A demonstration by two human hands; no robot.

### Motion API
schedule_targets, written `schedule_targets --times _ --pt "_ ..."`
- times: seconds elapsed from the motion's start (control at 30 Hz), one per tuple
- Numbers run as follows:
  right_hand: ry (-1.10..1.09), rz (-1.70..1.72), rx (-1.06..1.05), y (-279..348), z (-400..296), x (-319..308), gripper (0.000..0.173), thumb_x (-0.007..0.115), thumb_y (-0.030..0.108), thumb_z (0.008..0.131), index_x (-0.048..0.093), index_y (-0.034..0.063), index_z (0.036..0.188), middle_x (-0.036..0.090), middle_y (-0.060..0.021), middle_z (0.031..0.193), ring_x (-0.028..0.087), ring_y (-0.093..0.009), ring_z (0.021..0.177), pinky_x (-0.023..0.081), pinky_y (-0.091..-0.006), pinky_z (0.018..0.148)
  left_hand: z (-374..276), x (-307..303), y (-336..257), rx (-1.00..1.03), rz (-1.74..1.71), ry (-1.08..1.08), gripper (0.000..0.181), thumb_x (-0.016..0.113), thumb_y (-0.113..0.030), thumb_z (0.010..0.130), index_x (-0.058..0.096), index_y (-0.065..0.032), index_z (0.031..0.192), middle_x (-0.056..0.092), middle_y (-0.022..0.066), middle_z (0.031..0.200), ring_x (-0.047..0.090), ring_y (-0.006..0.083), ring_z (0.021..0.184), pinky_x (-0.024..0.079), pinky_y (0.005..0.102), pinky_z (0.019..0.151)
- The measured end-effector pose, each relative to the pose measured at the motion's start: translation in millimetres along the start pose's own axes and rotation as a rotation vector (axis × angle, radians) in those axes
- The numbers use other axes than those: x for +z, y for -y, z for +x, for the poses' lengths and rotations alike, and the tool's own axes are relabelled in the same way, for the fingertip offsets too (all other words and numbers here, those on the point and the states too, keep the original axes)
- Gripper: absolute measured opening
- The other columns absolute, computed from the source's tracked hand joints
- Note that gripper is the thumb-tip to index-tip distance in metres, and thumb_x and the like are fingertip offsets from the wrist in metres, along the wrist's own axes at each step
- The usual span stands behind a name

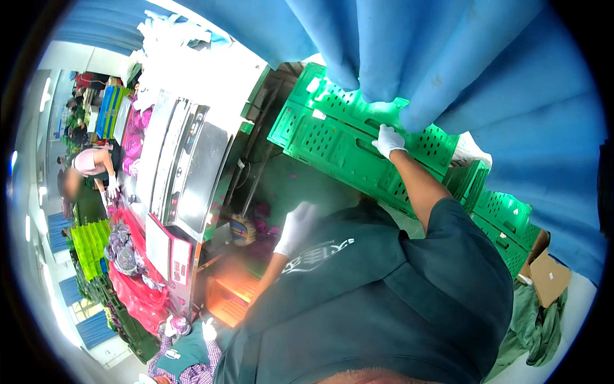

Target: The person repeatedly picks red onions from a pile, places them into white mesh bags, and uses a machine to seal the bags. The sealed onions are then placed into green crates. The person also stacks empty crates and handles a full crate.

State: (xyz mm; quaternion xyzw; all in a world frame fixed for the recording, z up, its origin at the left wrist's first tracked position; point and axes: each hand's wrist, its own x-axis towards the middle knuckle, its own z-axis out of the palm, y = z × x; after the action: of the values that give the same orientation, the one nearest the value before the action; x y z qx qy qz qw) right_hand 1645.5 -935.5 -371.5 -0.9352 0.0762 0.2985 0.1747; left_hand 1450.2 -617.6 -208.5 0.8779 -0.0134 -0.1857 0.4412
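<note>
My right hand, in a white glove, has its fingers over the rim of a green perforated plastic crate, beside the edge of another green crate. My left hand, also gloved in white, is blurred in front of my dark green apron, apart from the crates; its finger pose is unclear and no held object shows. Below it and to the left is an orange plastic crate. More green crates stand to the right.
Blue curtains hang over the crates. At left stand a steel machine and red bags with purple cabbages. One co-worker is beyond; another touches a cabbage. A brush and a cardboard box are nearby.
</note>
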Motion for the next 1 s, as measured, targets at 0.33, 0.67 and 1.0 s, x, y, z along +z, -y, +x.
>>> schedule_targets --times 0.33,0.67,1.0 --pt "-0.921 -0.076 -0.287 -9 -2 -114 0.019 0.07 0.015 0.086 0.061 0.0106 0.102 0.057 -0.0151 0.101 0.063 -0.04 0.091 0.05 -0.053 0.074 52 -44 36 -0.148 -0.288 -0.076 0.022 0.061 -0.021 0.105 0.061 -0.0063 0.09 0.051 -0.0049 0.071 0.045 0.0043 0.061 0.038 0.0246 0.054" --pt "-1.055 0.134 -0.159 -2 -4 -141 0.014 0.068 0.02 0.095 0.064 0.0132 0.106 0.064 -0.0069 0.108 0.069 -0.031 0.087 0.056 -0.0424 0.07 114 -99 32 -0.361 -0.353 -0.006 0.021 0.06 -0.021 0.105 0.065 -0.0038 0.093 0.053 -0.0059 0.07 0.044 0.0034 0.064 0.038 0.0248 0.055" --pt "-0.097 0.002 -0.23 8 -29 -15 0.041 0.065 0.039 0.094 0.069 0.0043 0.115 0.067 -0.0221 0.118 0.062 -0.042 0.111 0.051 -0.0501 0.093 174 -81 4 0.285 0.128 0.115 0.016 0.067 -0.02 0.095 0.067 -0.0031 0.095 0.069 0.01 0.083 0.062 0.025 0.067 0.048 0.0356 0.061"
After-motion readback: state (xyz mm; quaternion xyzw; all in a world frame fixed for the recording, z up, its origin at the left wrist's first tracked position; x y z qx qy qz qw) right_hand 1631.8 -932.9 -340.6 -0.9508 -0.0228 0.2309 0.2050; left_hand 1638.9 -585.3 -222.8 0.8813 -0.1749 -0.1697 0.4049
